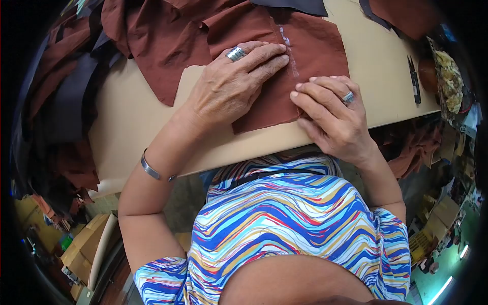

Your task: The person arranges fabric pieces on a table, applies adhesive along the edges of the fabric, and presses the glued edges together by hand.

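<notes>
A piece of reddish-brown fabric (321, 46) lies over the near part of the table, with a seam line (292, 58) that carries whitish, shiny marks. My left hand (231, 84) rests flat on this fabric, its fingers stretched toward the seam from the left. At the near end of the seam, my right hand (335, 113) pinches the fabric's edge, fingers on top and thumb below at the near side. The bit between those fingertips is partly hidden. The fabric's left part is bunched in folds.
Heaped brown and dark cloth (66, 101) hangs over the table's left side. Black thread snips (414, 84) lie on the beige tabletop (137, 145) at the right. More brown cloth (414, 147) hangs below the right edge. A cardboard box (84, 246) stands at lower left.
</notes>
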The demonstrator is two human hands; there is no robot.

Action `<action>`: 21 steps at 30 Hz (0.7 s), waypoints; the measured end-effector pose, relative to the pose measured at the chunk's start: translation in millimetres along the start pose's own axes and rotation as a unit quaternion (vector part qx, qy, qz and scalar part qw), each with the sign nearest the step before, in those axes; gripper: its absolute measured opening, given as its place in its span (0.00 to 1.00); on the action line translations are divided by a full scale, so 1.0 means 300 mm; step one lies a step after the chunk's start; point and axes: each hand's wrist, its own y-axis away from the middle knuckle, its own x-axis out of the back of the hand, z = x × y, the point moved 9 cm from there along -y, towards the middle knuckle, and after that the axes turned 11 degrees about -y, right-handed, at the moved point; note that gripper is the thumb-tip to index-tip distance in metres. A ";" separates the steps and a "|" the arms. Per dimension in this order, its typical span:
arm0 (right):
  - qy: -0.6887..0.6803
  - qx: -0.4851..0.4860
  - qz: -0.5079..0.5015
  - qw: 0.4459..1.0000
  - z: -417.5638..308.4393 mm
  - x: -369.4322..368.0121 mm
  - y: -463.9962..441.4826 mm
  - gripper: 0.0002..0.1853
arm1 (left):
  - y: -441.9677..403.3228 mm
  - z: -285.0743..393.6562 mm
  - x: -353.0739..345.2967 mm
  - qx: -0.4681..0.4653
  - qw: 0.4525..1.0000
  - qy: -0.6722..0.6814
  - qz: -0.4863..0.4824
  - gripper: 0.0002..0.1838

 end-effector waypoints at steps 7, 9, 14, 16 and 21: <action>0.015 0.062 0.038 0.997 -0.008 -0.017 -0.005 0.09 | 0.001 0.000 0.002 0.001 1.000 -0.002 0.005 0.25; 0.007 0.059 0.030 0.998 -0.008 -0.016 0.001 0.09 | 0.002 0.013 -0.006 -0.006 1.000 -0.017 -0.002 0.26; 0.002 0.065 0.024 0.998 -0.022 -0.016 0.008 0.09 | 0.007 0.033 -0.005 0.006 0.999 -0.035 -0.016 0.29; 0.013 0.064 0.028 0.997 -0.027 -0.019 0.015 0.09 | 0.010 0.033 -0.008 0.004 0.999 -0.036 -0.030 0.29; -0.014 0.056 0.011 0.998 -0.051 -0.006 0.056 0.09 | 0.042 0.117 0.012 -0.017 0.997 -0.034 -0.070 0.27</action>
